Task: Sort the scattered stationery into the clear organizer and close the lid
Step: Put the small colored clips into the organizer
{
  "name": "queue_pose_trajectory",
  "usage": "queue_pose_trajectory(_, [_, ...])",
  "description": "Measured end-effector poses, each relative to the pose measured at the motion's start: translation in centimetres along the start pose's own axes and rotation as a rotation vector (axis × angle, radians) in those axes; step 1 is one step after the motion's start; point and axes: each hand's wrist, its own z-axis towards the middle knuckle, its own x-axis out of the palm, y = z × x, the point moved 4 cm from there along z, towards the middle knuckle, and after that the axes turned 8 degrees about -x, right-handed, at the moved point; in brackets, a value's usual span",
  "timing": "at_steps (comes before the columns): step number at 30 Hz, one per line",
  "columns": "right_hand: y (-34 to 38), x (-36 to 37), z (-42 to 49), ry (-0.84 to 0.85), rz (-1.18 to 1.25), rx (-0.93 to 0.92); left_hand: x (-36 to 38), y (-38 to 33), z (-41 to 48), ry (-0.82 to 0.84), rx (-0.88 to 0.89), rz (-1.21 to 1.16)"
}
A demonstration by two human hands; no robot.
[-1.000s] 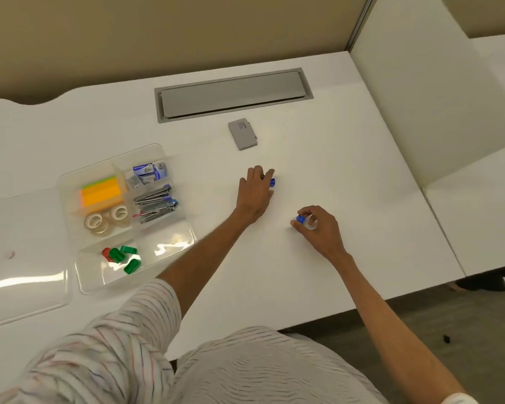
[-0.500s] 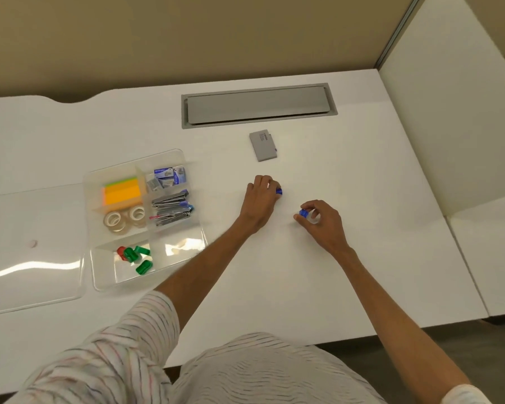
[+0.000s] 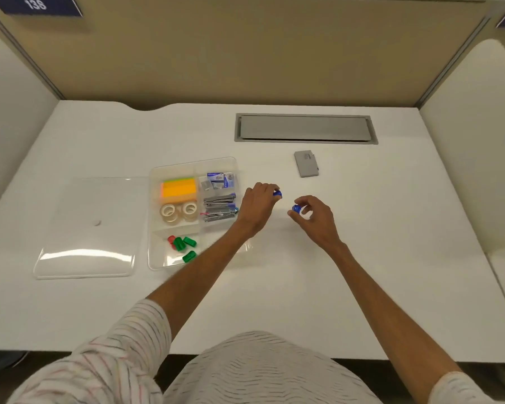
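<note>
Left hand (image 3: 258,206) curled knuckles-up over the white desk (image 3: 362,258), fingertips pinching a small blue piece (image 3: 277,194) that pokes out at its far right edge. Right hand (image 3: 314,218) just right of it, thumb and forefinger pinching a second small blue piece (image 3: 296,208), other fingers loosely curled. Hands close together but apart. What the blue pieces are, too small to tell.

Clear organizer (image 3: 155,258) sits just left of the left hand, lid off. Far left compartment: orange and yellow sticky notes (image 3: 178,189) with two tape rolls (image 3: 178,212) nearer. Far right compartment: small blue-grey staple boxes (image 3: 219,180); below them a pile of metal staplers or clips (image 3: 219,207), unclear which. Near left compartment: green and red small pieces (image 3: 182,246). Left forearm crosses over the near right compartment.

Clear lid (image 3: 88,225) lies flat on the desk, touching the organizer's left side. Small grey flat case (image 3: 306,163) lies farther back, well apart from the hands. Grey cable hatch (image 3: 305,129) set into the desk beyond it. Striped sleeves at near edge.
</note>
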Motion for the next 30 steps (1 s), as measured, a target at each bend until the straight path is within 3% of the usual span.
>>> queue_pose_trajectory(9, [6.9,6.5,2.5,0.071,0.065,-0.132,-6.5,7.6,-3.7,-0.061,-0.203,-0.115])
queue_pose_trajectory(22, [13.8,15.8,1.4,0.216,0.072,-0.249,-10.0,17.1,-10.8,-0.186,-0.256,-0.070])
queue_pose_trajectory(30, [15.2,19.5,-0.8,0.225,-0.048,-0.294,-9.7,20.5,-13.9,-0.156,-0.300,0.008])
